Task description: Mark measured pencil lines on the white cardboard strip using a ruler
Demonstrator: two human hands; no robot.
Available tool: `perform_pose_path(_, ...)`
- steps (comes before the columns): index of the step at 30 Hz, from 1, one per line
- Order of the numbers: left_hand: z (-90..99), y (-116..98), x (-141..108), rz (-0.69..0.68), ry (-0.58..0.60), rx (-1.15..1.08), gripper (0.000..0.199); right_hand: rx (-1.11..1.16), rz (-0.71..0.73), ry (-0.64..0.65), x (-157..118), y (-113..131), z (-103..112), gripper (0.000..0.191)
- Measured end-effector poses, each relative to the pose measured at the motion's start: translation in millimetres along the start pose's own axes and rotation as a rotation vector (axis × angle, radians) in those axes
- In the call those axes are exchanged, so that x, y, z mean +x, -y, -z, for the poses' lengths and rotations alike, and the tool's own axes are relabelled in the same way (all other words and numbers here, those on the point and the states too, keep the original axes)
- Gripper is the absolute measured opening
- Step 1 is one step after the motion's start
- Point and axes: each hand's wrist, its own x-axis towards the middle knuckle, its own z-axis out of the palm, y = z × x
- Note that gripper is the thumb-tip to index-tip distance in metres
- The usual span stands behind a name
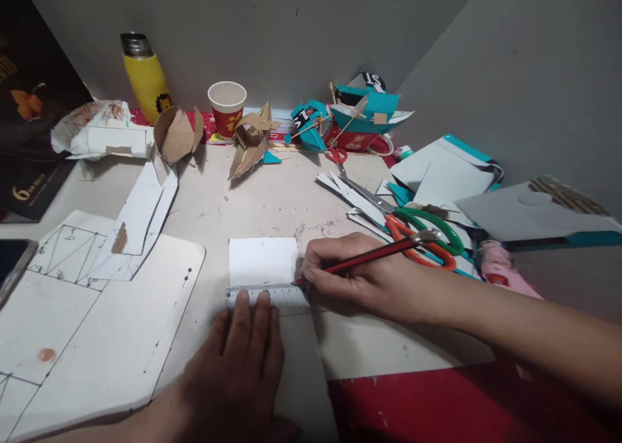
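Observation:
My left hand (243, 359) lies flat with its fingertips pressing a clear ruler (286, 300) onto a white card (263, 260). The fingers are spread a little. A red and black pencil (362, 256) is pinched in my right hand (350, 274), its tip touching the card at the ruler's upper edge, near the right end. A thin line runs along that edge. The lower part of the card lies in shadow beside my left hand.
Scissors with green and orange handles (425, 236) lie among paper scraps right. A drawn-on board (121, 339) and phone (14, 268) are left. Behind stand a yellow bottle (146, 83), paper cup (227, 109), cardboard boat (250, 146) and teal models (311, 124).

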Motion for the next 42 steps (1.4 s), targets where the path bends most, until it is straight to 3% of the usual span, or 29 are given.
perform_pose_path(33,-1.7,4.8,-0.8,-0.034,-0.049,0.01,0.081,-0.144,-0.005,-0.14,-21.3,-12.4,-2.9,0.017)
perform_pose_path(38,-4.7,5.9,-2.1,0.008,-0.09,-0.054,0.081,0.022,-0.002,-0.293,-29.7,-9.4,-2.0,0.021)
perform_pose_path(42,-7.1,2.5,-5.8,-0.006,-0.172,-0.094,0.059,0.162,-0.016,-0.434,-25.5,-9.5,-7.9,0.025)
